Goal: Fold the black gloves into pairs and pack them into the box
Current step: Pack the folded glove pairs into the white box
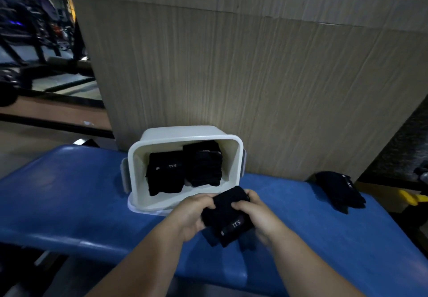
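Note:
A folded bundle of black gloves [228, 216] with small white lettering is held just above the blue bench, in front of the box. My left hand [191, 214] grips its left side and my right hand [257, 215] grips its right side, fingers curled over the top edge. The white plastic box [136, 169] lies tipped on its side, its opening toward me. Inside it stand two stacks of folded black gloves [165, 176], the right stack [202, 163] taller. Loose unfolded black gloves [339, 191] lie on the bench at the far right.
The blue padded bench [69, 199] runs across the view, its front edge near me. A beige wood-grain wall panel [231, 76] stands right behind the box. A yellow object [411, 198] sits past the bench's right end. Dark equipment fills the upper left.

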`<act>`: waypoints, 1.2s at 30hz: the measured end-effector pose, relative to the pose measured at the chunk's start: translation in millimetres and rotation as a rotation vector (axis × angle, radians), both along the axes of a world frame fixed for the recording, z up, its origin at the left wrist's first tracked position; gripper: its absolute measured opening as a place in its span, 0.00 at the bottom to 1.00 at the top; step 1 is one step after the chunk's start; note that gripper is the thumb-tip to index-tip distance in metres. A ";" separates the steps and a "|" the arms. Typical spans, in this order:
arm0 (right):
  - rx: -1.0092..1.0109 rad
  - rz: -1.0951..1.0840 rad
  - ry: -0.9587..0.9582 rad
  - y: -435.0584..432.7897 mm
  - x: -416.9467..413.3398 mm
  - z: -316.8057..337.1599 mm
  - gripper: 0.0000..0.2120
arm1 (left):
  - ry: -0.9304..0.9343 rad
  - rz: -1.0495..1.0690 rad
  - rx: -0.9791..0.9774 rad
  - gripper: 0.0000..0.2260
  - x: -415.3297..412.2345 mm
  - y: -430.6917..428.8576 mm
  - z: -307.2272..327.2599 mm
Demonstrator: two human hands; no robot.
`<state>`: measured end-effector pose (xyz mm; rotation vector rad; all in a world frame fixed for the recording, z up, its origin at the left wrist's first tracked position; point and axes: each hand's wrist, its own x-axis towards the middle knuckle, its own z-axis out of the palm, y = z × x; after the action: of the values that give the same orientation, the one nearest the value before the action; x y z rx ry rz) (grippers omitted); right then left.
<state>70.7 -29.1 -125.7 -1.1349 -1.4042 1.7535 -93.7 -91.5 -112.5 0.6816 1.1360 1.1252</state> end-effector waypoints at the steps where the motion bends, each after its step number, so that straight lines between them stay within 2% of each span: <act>1: 0.000 -0.003 0.024 -0.9 -6.5 2.3 0.15 | -0.011 0.033 0.010 0.20 -3.7 -2.0 2.2; 4: -0.001 -0.051 0.080 -3.3 -24.8 9.2 0.09 | -0.044 0.194 0.029 0.17 -13.8 -7.4 9.7; 10: 0.051 -0.188 0.096 -2.6 -57.7 19.7 0.14 | -0.156 0.513 0.057 0.11 -30.2 -11.0 12.0; 18: 0.155 -0.263 0.072 -0.5 -95.1 40.6 0.15 | -0.094 0.539 0.197 0.20 -40.5 -22.1 24.2; 21: 0.192 -0.274 0.001 0.5 -108.9 51.7 0.17 | -0.001 0.526 0.235 0.23 -46.6 -22.4 27.5; 25: 0.241 -0.302 0.013 3.8 -126.1 61.7 0.15 | 0.096 0.529 0.277 0.23 -56.1 -18.8 33.6; 32: 0.292 -0.210 -0.082 15.0 -145.9 69.7 0.13 | 0.386 0.651 0.199 0.25 -73.1 -1.9 34.2; 36: 0.352 -0.082 -0.132 20.9 -151.9 73.6 0.18 | 0.691 0.693 0.155 0.21 -80.2 5.0 41.7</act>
<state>-81.2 -8.2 -52.0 -1.1106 -1.6426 1.3270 -173.8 -86.5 -70.9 0.8585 1.9846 1.6282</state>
